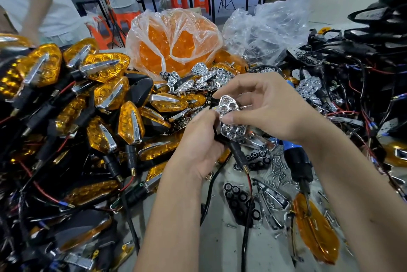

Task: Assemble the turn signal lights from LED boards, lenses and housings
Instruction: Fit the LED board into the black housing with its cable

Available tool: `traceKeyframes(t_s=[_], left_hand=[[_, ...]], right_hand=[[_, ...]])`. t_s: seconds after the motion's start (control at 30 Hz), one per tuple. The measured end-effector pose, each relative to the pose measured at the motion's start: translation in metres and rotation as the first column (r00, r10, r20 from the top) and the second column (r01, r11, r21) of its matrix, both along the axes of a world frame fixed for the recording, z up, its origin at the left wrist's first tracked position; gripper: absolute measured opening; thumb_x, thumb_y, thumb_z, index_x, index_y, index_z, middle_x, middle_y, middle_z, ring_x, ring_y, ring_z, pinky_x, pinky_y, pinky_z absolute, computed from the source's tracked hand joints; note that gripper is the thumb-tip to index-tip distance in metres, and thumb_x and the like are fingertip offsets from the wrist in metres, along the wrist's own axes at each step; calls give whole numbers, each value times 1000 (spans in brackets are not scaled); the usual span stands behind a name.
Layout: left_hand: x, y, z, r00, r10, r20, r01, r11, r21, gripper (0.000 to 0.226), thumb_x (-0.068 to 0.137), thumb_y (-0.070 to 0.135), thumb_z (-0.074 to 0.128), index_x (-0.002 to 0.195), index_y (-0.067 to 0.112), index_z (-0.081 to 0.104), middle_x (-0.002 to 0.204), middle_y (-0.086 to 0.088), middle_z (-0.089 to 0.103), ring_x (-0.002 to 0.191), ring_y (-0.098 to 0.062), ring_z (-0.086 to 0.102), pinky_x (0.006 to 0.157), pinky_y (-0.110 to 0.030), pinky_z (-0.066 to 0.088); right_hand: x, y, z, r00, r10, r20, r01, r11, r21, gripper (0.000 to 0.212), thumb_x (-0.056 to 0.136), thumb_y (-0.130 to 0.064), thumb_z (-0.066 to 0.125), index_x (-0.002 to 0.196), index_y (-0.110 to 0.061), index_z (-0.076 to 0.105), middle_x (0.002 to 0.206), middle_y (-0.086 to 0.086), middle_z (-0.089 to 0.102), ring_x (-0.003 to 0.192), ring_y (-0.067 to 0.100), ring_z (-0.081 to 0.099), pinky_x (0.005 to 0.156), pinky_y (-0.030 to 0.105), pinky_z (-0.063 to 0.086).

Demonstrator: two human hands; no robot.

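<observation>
While the bench is buried in parts, the head view has both hands meeting right at the middle of it, over the chrome reflector [231,117], so I'll place everything off that piece. The left hand [198,139] wraps from below-left around the black housing [220,137] under the reflector, fingers closed on it, with the housing's stalk and wire [239,157] trailing down toward the camera. The right hand [266,108] comes in from the right, thumb and fingertips pinching the reflector itself, which sits tilted on top of the housing. Left of the reflector there's a big heap of finished amber turn signals [88,106]. Behind it, a clear bag of orange lenses [174,38] and a pile of loose chrome reflectors [198,80]. Below and right of it lie scattered screws [277,168], a blue-and-black screwdriver [297,161] and one loose amber lens [317,236]. Far right is a tangle of black housings and wires [356,69].
</observation>
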State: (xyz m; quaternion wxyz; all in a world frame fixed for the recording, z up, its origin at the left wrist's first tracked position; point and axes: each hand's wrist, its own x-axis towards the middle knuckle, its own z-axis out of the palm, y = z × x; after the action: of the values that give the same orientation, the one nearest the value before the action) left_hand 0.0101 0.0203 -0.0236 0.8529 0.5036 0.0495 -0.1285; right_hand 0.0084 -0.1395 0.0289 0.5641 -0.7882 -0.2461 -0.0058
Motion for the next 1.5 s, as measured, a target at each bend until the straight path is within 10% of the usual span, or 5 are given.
traceKeyframes(t_s=[0.23,0.43,0.87,0.97,1.5], left_hand=[[-1,3,1,1000,-20,5,20,1000,-11,18,99,6,45,115,9,55,119,-19,57,110,-32,53,113,-65,42],[-2,1,5,1000,-27,9,27,998,-53,32,107,6,39,130,-7,57,107,-21,75,86,-26,75,74,-42,63],[-8,0,11,998,-50,-47,40,981,-187,41,113,12,30,146,-3,49,137,-30,63,122,-36,66,88,-44,62],[-9,0,14,998,-58,-25,51,972,-230,40,111,14,36,141,-6,54,131,-26,68,113,-30,68,94,-41,60],[-11,-1,12,999,-19,27,28,921,-388,42,105,10,37,137,-13,52,131,-32,65,124,-40,66,106,-51,54]], right_hand=[[-2,1,1,999,-16,35,15,999,41,37,80,-2,88,108,-24,80,104,15,68,88,28,68,85,53,62],[1,3,-2,997,27,70,-35,993,110,34,82,5,84,110,-12,77,90,-7,65,78,3,62,73,17,53],[0,6,0,993,55,104,-39,987,-157,39,87,-4,82,117,-28,79,95,1,64,75,16,54,64,40,52],[1,7,-1,981,21,192,23,975,-222,43,86,-9,84,120,-34,77,97,-8,66,84,5,57,75,17,48],[5,-2,-5,988,-97,117,103,994,-43,22,76,-14,91,93,-7,77,90,-5,65,78,20,63,66,21,54]])
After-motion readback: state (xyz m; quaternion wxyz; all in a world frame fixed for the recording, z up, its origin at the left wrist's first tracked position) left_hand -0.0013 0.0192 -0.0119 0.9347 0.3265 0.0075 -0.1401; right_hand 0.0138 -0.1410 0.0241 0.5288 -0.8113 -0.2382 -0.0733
